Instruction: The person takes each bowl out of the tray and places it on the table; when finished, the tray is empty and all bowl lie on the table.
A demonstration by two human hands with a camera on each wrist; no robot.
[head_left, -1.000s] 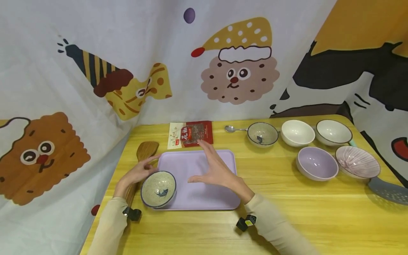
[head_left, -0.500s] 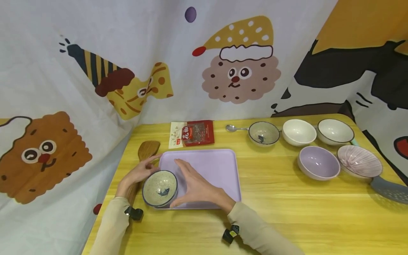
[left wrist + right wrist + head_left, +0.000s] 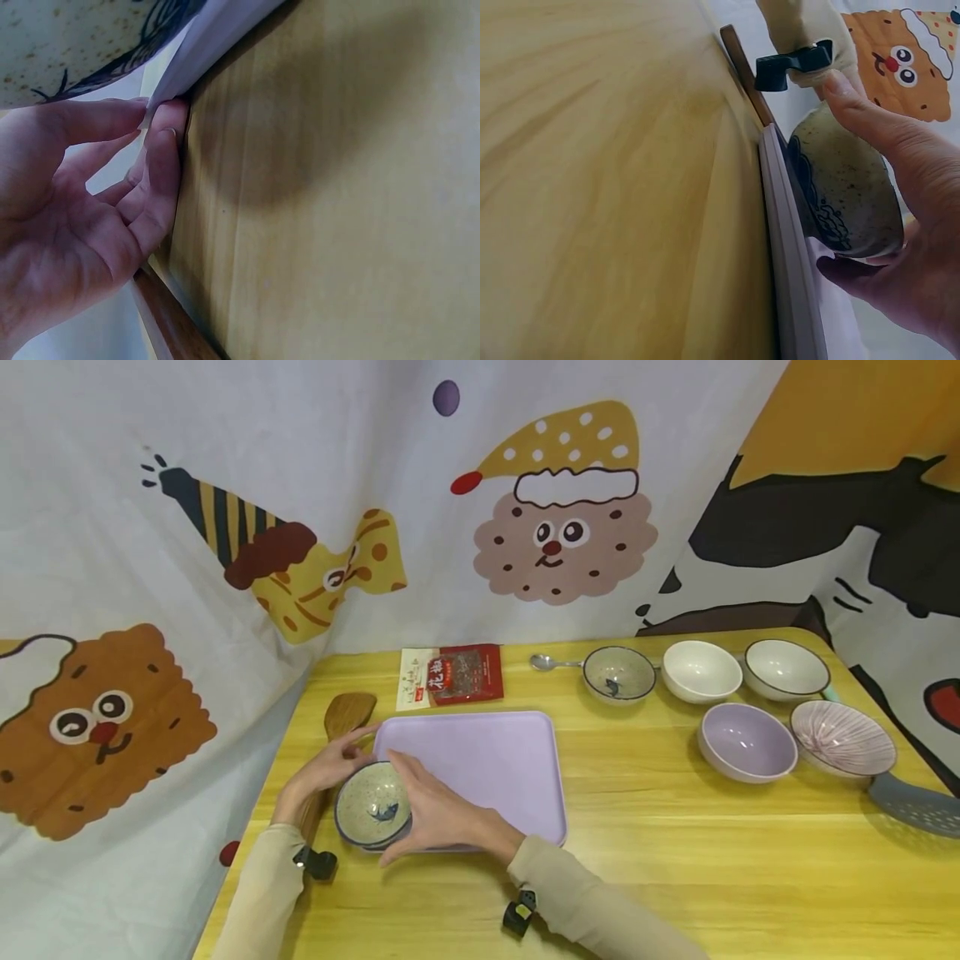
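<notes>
A speckled bowl with a blue fish inside [image 3: 370, 802] rests upright at the near left corner of the lilac tray [image 3: 487, 764]. My right hand [image 3: 442, 814] curves round the bowl's right side, its thumb in front; the right wrist view shows the bowl's outer wall [image 3: 847, 184] between thumb and lower fingers. Most of the other fingers are hidden there. At the tray's left edge, my left hand [image 3: 326, 772] pinches the rim [image 3: 169, 94], with curled fingers [image 3: 154, 184] beneath it in the left wrist view.
A wooden spatula [image 3: 348, 714] lies left of the tray. Behind it is a red spice packet [image 3: 465, 672]. Farther right stand a spoon [image 3: 551, 663], a second speckled bowl [image 3: 618, 675], white bowls [image 3: 701, 672], a purple bowl [image 3: 746, 743], a striped bowl [image 3: 843, 737] and a grey slotted utensil [image 3: 915, 808].
My right hand has moved left across the tray to the bowl and closed in round its right side. The left hand, bowl and tray look unmoved.
</notes>
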